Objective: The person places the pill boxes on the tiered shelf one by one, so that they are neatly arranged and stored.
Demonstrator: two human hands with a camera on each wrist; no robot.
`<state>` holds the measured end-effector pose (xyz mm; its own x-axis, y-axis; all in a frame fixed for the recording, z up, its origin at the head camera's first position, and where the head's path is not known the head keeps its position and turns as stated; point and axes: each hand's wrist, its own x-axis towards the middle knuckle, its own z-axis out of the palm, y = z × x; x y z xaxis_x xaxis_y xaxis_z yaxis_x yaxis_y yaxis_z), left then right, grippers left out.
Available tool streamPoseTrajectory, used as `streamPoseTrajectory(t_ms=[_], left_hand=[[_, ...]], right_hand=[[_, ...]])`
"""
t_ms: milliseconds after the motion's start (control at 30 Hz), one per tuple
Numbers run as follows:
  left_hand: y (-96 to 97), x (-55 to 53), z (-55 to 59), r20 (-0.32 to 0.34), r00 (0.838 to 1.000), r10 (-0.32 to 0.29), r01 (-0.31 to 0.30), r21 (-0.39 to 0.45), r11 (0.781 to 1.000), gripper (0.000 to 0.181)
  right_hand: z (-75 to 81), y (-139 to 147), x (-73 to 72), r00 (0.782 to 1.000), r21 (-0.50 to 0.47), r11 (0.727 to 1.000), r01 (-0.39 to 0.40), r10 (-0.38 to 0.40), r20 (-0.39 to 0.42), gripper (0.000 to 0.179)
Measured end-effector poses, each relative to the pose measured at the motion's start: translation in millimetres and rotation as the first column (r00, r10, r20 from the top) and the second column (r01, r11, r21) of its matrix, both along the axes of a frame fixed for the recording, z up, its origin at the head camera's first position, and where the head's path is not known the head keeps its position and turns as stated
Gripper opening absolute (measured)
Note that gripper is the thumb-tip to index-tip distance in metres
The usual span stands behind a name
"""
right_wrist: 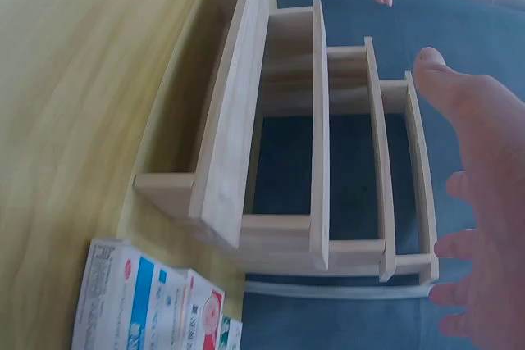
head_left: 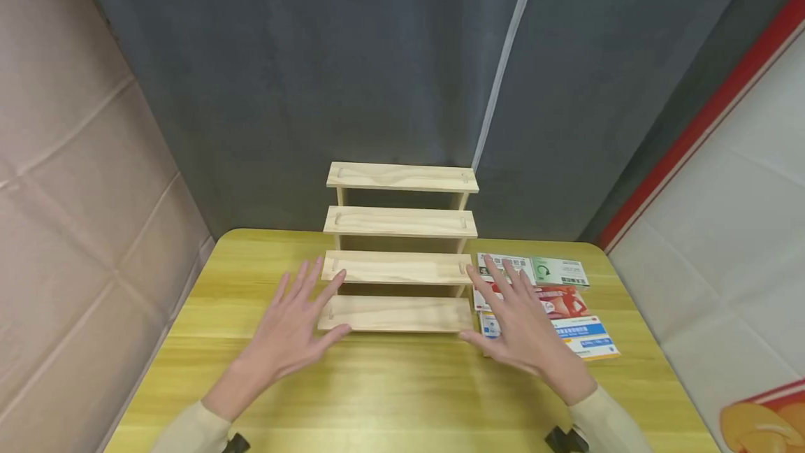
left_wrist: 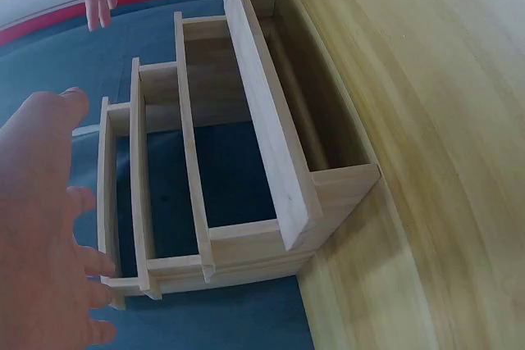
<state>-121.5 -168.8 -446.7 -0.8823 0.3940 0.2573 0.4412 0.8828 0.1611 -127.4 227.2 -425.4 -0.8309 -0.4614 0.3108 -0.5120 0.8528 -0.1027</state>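
Note:
A pale wooden stepped rack (head_left: 400,268) with several tiers stands at the back middle of the table. My left hand (head_left: 291,325) is held over the rack's left side with its fingers spread and nothing in it. On the other side my right hand (head_left: 517,317), fingers likewise spread, hovers by the rack's right end and partly covers the medicine boxes. Both wrist views show the hands apart from the rack, with the left hand (left_wrist: 41,227) and the right hand (right_wrist: 492,194) each beside the upper tiers.
Several flat medicine boxes lie right of the rack: a blue and white box (head_left: 585,336) in front, a red box (head_left: 562,301) behind it, a green and white box (head_left: 560,271) farther back. A dark grey curtain (head_left: 302,89) hangs behind the yellow wooden table (head_left: 402,397).

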Motion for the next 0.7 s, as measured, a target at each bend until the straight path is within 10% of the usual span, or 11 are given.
streamPoseTrajectory(t_ms=[700], left_hand=[[-18.4, 1.8, -39.2, 0.095, 0.99, 0.103, -0.114, 0.129, 0.985, 0.098]], right_hand=[[-15.4, 53, 16.4, 0.991, -0.051, 0.99, 0.131, -0.132, -0.004, 0.104]])
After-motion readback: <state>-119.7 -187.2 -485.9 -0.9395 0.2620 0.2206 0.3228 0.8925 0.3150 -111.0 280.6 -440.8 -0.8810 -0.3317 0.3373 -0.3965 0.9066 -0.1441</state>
